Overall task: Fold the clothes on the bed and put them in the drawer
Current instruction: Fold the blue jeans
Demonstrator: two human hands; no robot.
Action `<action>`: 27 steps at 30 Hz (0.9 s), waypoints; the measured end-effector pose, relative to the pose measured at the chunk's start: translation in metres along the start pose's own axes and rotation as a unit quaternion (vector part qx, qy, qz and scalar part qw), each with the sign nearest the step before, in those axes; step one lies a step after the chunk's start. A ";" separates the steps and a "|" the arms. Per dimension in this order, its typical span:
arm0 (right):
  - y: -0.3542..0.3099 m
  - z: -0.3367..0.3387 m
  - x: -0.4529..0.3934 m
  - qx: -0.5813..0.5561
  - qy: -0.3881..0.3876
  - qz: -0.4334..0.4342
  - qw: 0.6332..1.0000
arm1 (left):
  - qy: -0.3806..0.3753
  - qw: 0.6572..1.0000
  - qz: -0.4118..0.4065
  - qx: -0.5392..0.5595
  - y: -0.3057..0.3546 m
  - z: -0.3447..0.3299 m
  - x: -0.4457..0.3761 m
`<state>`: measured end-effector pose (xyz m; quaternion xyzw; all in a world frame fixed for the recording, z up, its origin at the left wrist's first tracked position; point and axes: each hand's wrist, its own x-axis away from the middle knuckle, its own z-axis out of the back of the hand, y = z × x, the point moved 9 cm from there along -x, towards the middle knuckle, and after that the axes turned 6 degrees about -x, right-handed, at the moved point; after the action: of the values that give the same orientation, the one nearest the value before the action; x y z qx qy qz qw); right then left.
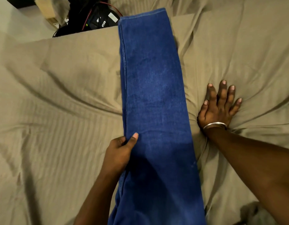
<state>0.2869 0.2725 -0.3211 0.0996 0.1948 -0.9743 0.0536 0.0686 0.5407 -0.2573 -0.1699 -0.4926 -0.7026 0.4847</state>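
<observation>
A pair of blue jeans (153,95) lies lengthwise on the bed, legs stacked, hem at the far end and the wider part running off the bottom of the view. My left hand (121,151) pinches the jeans' left seam edge, thumb on top of the denim and fingers curled beneath. Flat on the olive sheet (59,95) just right of the jeans, my right hand (220,104) presses down with fingers spread; a silver bangle circles its wrist. No drawer is in view.
Past the bed's far left edge sit a black bag with red cords (91,15) and a cardboard box (46,8) on the floor. A grey garment (254,213) shows at the bottom right corner. The sheet is wrinkled around my right hand.
</observation>
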 end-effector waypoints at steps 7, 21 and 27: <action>-0.002 0.002 0.002 0.001 -0.007 0.000 1.000 | -0.011 0.987 0.021 -0.160 -0.034 0.008 0.030; -0.003 0.005 0.004 0.027 -0.001 0.004 1.000 | -0.102 0.985 0.054 -0.130 -0.094 0.001 0.079; -0.001 0.005 0.004 0.021 -0.002 0.002 1.000 | 0.015 0.958 0.104 -0.268 -0.128 0.023 0.102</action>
<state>0.2822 0.2714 -0.3165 0.0990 0.1743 -0.9782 0.0540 -0.0939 0.5141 -0.2412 -0.3329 -0.2585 -0.7570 0.4992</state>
